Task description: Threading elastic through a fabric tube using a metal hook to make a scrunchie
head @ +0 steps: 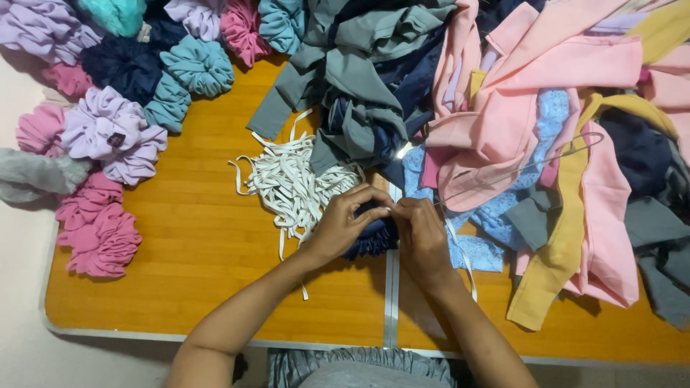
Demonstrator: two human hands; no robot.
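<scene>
So both hands, left hand (pixel 343 224) and right hand (pixel 420 233), pinched a gathered navy scrunchie (pixel 370 238), perhaps threading; white elastic strips (pixel 291 183) lay at ten o'clock.

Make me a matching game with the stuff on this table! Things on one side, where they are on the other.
Things:
1. pile of white elastic strips
2. finished ruffled fabric scrunchies
3. gathered navy blue fabric piece
4. long mustard yellow cloth strip

Places:
A. between both hands
B. table's left side
C. table's right side, among pink cloth
D. middle, just beyond the hands

Pairs: 1-D, 2-B, 3-A, 4-C
</scene>
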